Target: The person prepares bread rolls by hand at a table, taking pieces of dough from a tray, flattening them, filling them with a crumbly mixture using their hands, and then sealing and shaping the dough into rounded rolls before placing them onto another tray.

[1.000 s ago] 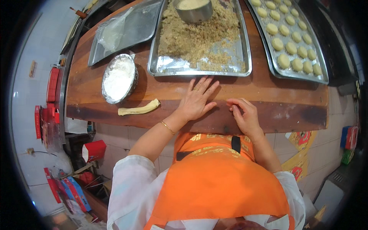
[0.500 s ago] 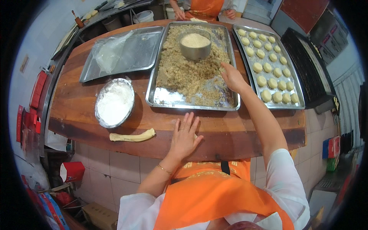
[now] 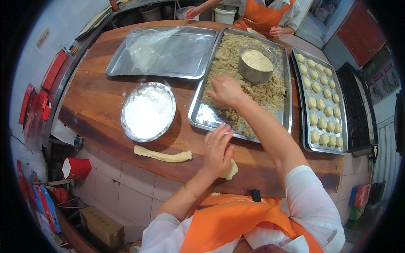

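Note:
My right hand (image 3: 228,90) reaches into the large metal tray (image 3: 195,110) of crumbly brownish filling (image 3: 230,44). Its fingers curl down into the filling at the tray's left side, their tips partly hidden. My left hand (image 3: 217,152) is at the table's near edge, fingers stretched out and tips close to the tray's front rim. Beside its thumb side a small flattened piece of pale dough (image 3: 231,170) shows, partly covered by the hand. To the left lies a strip of dough (image 3: 163,155). A metal bowl of white flour (image 3: 149,110) stands behind that strip.
A round metal container of pale crumbs (image 3: 257,63) stands in the filling. At right, a tray holds rows of dough balls (image 3: 320,104). A metal tray (image 3: 181,52) with a plastic sheet (image 3: 147,48) is at back left. Across the table stands another person in an orange apron (image 3: 263,17).
My right hand has moved from the filling's right side to its left. My left hand has lifted and turned, showing the dough piece. The view has swung left, so everything appears shifted right.

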A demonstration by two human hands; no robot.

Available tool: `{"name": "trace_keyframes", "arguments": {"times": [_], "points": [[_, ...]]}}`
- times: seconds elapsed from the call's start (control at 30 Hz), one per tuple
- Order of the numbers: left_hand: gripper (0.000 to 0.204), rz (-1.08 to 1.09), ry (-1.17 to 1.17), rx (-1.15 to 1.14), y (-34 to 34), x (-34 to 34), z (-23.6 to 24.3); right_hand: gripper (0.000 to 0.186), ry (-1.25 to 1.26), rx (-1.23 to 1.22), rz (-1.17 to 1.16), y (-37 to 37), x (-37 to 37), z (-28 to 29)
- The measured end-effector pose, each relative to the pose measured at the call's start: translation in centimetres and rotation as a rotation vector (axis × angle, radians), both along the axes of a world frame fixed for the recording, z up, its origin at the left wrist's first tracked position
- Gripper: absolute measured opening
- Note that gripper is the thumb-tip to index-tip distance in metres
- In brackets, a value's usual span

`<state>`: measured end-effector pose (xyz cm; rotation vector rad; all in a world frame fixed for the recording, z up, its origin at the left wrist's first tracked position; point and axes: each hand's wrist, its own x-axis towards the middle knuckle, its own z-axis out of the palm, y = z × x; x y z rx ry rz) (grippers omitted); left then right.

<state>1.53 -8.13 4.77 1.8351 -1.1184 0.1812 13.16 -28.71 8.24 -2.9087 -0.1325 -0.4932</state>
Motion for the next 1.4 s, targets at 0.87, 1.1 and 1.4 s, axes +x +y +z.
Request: {"name": "trace_keyframes", "arguments": {"times": [0.87,1.1,1.4], "points": [[0.074,0.346,-0.155,0.486,-1.6,4.6,-3.0,0.023,0.202,-0.036,0.332,-3.3,-10.0,-0.5],[0.074,0.34,-0.155,0.473,-1.8,4.6,-3.0,0.039,0.181,-0.038,0.421,-6.4,-14.0,0.7],[0.075,0.333,-0.119,0.47,-1.8,4.4,-3.2,0.065,0.147,0.07,-0.047,-6.1,-13.9,1.5]]}}
